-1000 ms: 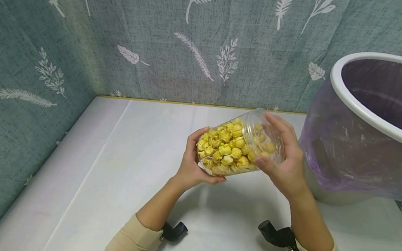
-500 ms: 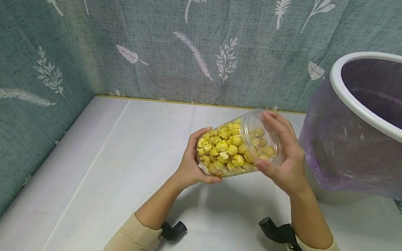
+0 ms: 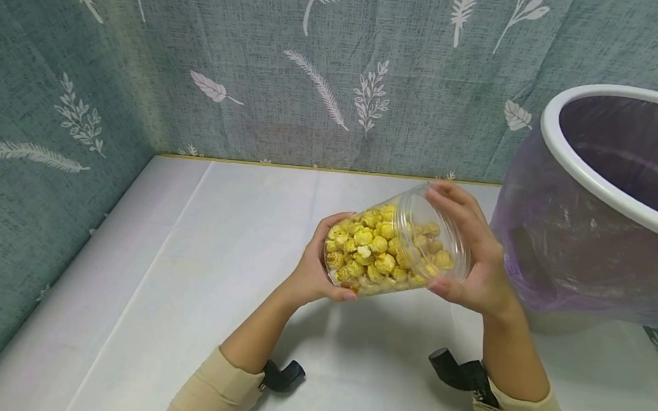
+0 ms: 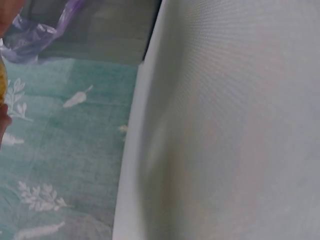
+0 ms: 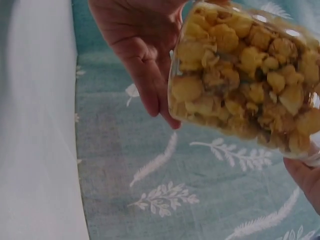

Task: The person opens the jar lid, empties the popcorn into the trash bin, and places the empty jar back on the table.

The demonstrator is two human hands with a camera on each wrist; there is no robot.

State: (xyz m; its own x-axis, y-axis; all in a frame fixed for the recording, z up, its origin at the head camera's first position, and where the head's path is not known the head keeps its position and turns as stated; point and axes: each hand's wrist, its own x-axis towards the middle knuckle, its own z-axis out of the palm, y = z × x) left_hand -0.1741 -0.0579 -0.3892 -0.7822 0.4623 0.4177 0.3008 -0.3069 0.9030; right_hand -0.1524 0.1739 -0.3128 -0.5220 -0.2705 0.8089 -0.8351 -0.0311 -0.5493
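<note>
A clear plastic jar (image 3: pixel 372 250) full of yellow popcorn hangs tilted above the table, its ridged end raised to the right. My left hand (image 3: pixel 312 269) grips the base end, thumb underneath at the front and fingers behind. Around the ridged end my right hand (image 3: pixel 482 264) holds on, fingers above and thumb below. The right wrist view shows popcorn (image 5: pixel 245 75) pressed close to the jar's wall, with the left hand (image 5: pixel 140 55) against its base. At the left wrist view's edge only bits of a hand and the yellow contents appear.
A tall bin with a white rim (image 3: pixel 552 129) and a purple bag liner (image 3: pixel 577 267) stands close on the right. The white-covered table (image 3: pixel 209 273) meets a green leaf-patterned cloth (image 3: pixel 256 98) at the back and left.
The jar has shifted slightly right and down, held in both hands. Popcorn inside has moved a little, leaving more space at the top of the ridged end. The right hand has edged rightward.
</note>
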